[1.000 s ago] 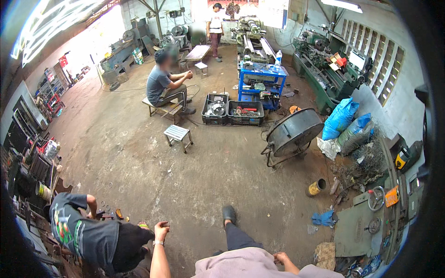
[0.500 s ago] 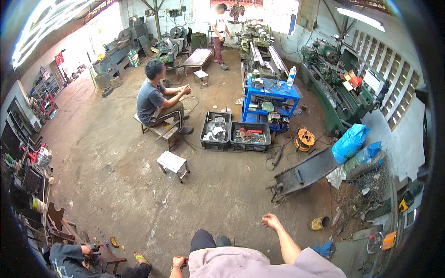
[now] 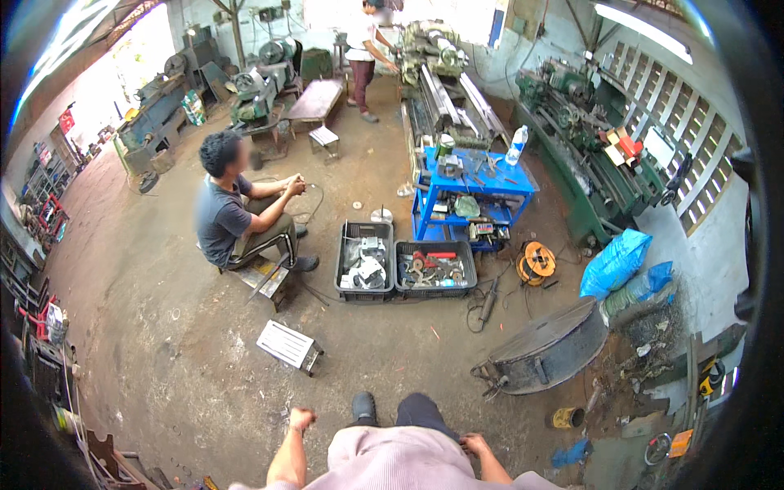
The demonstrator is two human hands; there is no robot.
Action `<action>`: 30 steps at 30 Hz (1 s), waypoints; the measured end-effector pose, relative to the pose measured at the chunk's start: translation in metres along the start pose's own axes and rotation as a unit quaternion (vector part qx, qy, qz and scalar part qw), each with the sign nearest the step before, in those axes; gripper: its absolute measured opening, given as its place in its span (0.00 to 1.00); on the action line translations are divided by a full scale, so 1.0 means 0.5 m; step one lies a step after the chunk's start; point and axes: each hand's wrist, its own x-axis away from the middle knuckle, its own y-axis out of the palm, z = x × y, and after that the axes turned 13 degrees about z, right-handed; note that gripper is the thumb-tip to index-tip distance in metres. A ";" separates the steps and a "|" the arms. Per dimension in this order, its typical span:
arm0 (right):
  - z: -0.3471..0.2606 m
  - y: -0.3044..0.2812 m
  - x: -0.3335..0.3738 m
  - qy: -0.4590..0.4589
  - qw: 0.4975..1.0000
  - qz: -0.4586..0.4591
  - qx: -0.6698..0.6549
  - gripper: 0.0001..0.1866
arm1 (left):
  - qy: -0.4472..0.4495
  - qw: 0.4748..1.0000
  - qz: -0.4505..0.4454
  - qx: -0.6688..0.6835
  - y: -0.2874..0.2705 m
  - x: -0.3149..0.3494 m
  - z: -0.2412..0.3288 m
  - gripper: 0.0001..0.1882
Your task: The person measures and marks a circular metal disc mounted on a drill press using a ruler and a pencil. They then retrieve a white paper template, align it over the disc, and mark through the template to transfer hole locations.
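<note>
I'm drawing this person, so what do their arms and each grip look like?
The left forearm and right forearm are bare; the shirt is pale mauve. The left grip and right grip wear no gloves. Smaller details are too blurry.

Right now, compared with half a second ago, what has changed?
The left hand has swung forward, the right hand back. The black crates appear nearer. The standing person now reaches toward the lathe. Nothing was visibly taken or let go. The seated person stays with hands together.
</note>
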 end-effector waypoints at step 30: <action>-0.925 -0.031 -0.101 -0.017 0.991 0.114 0.062 0.14 | 0.058 0.993 -0.100 -0.023 0.480 -0.891 0.899 0.16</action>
